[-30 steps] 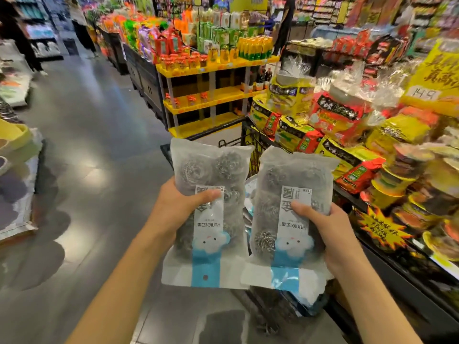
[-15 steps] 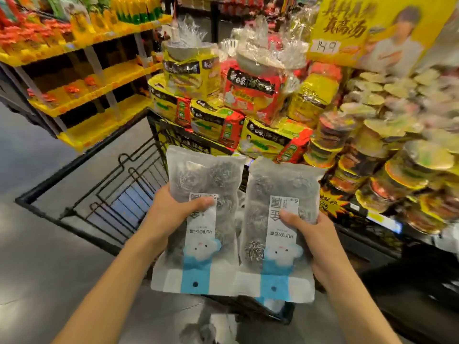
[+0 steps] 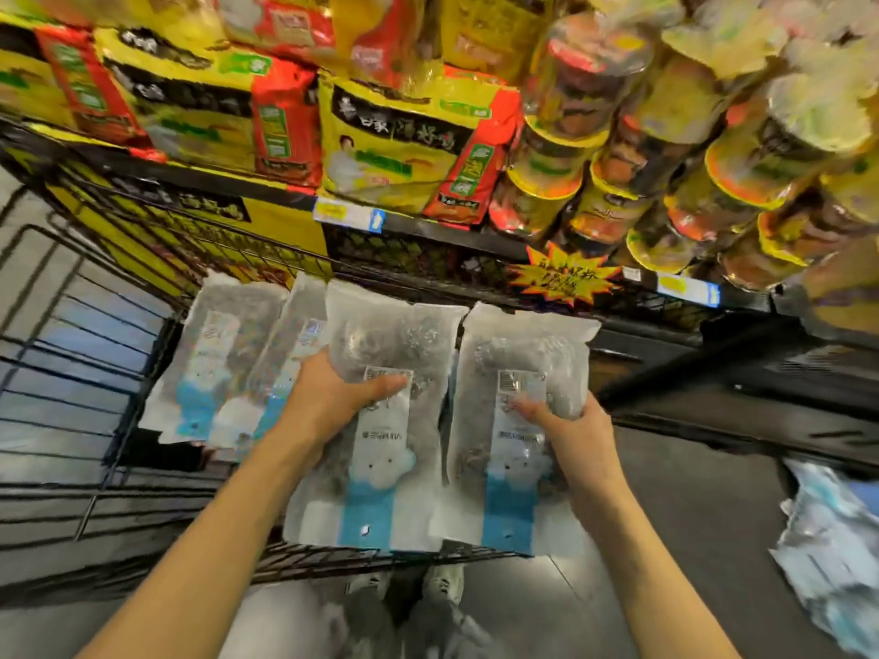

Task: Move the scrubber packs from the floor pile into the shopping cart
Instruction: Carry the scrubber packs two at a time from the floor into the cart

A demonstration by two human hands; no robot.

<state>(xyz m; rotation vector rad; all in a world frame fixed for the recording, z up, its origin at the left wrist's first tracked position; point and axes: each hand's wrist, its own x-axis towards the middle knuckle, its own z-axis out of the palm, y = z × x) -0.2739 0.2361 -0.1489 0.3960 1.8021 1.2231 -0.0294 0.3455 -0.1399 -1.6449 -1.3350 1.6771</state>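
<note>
Left hand (image 3: 333, 397) grips scrubber pack (image 3: 380, 420); right hand (image 3: 566, 430) grips second pack (image 3: 513, 420); floor pile (image 3: 827, 549) blurred, probably more packs.

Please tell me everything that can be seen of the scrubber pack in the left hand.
The scrubber pack is a flat, translucent plastic bag with grey steel-wool balls inside, a white label strip with a barcode, a small white bear figure and a blue band near its bottom. The left hand grips its side, thumb across the front, above the shopping cart.

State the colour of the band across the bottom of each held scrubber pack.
Blue, on white packaging; the head view shows the band on the scrubber pack clearly.
</note>
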